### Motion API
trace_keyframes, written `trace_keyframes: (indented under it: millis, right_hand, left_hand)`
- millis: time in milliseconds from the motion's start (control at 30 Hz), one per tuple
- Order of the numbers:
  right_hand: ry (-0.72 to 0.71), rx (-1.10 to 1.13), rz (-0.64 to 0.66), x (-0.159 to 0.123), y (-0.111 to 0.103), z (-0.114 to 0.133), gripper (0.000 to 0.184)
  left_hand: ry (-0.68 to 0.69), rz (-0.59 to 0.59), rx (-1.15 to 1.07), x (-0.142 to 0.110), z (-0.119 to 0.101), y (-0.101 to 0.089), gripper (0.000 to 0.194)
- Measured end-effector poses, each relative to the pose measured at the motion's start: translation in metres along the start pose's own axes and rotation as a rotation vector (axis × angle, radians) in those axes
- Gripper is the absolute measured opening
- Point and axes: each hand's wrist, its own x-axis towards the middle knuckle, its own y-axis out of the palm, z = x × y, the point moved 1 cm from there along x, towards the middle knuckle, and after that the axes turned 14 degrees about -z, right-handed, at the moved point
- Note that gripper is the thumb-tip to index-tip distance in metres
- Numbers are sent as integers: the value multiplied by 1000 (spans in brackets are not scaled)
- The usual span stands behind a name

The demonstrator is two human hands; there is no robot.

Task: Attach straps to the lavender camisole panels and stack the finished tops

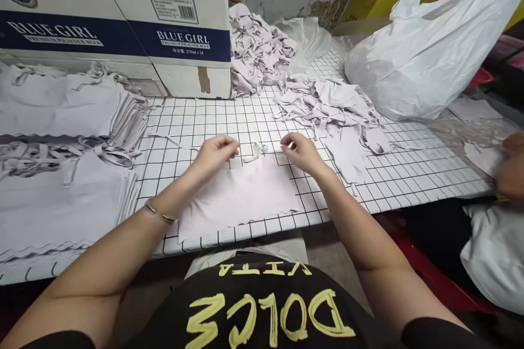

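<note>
A pale lilac top (249, 191) with thin straps lies flat on the grid-patterned cloth before me. My left hand (216, 154) is over its upper left corner, fingers pinched together; whatever is between the fingertips is too small to make out. Behind that hand a thin strap (174, 142) trails leftward across the cloth. Near the upper right corner, my right hand (303, 154) has thumb and fingertips drawn together in a pinch, and I cannot make out anything in it. A curled strap (256, 151) rests at the top's upper edge, between both hands.
Stacked lilac tops (57, 196) lie at left, before a large beer carton (192, 79). Heaped lilac pieces stand behind (262, 49) and a looser pile (327, 103) lies right. A white plastic bag (413, 65) is farther right. Another person's hand (511, 166) handles cloth at the right edge.
</note>
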Motion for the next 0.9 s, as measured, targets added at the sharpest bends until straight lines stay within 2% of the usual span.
trace_keyframes:
  millis: [67,100,167,200,267,367,433,533,633,767,833,900]
  right_hand:
    - [-94,-83,111,22,19,4,25]
    - [-152,-134,159,33,28,7,29]
    - [-213,-239,247,56,43,15,23]
    - [-180,-258,294,69,48,19,17]
    - [2,-161,392,93,51,23,14]
    - [350,180,487,122,48,26,12]
    - [537,368,520,131,44,26,11]
    - [704,601,516,133,40,26,11]
    - [770,771,470,134,34,27,14]
    - [769,802,467,140,16,34,27]
    - [693,760,461,135,2,42,31]
    - [563,674,432,114,-13,52,31]
  left_hand:
    - [296,176,252,-11,9,7,22]
    - [430,320,354,-20,16,14,27]
    - [631,622,519,-40,31,27,46]
    - [694,736,586,-48,39,32,56]
    - [767,846,681,-59,49,38,68]
    - [818,838,734,-62,54,38,68]
    - [842,823,737,-61,54,37,68]
    - [858,818,734,-59,54,37,68]
    - [845,828,737,-59,56,37,68]
    - [774,873,689,-60,54,36,70]
    - [649,862,593,-59,45,38,70]
    - [363,764,346,-55,32,41,64]
